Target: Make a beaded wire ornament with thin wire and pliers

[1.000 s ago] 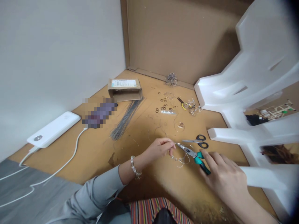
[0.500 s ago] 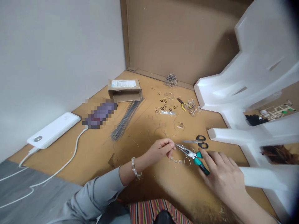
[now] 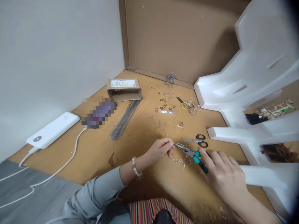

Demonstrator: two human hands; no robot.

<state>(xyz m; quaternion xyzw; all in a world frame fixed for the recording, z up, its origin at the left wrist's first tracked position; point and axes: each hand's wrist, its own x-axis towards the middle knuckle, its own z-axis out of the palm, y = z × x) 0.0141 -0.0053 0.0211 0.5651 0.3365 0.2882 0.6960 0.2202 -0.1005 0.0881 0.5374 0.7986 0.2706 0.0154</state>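
Note:
My left hand (image 3: 160, 148) pinches the end of a thin wire strung with clear beads (image 3: 179, 160) just above the cardboard floor. My right hand (image 3: 221, 174) grips teal-handled needle-nose pliers (image 3: 192, 154), whose tips meet the wire right at my left fingertips. A beaded bracelet sits on my left wrist. Black-handled scissors (image 3: 198, 141) lie just beyond the pliers.
A bundle of straight grey wires (image 3: 125, 119) lies beside a small cardboard box (image 3: 123, 88). Several dark rings (image 3: 164, 105), small yellow-handled pliers (image 3: 181, 104) and wire tangles lie farther back. A white power bank (image 3: 53, 129) with cable rests at left. White foam packing (image 3: 252, 102) stands at right.
The pliers and my right hand have shifted slightly left and up toward my left fingertips; the beaded wire has barely moved.

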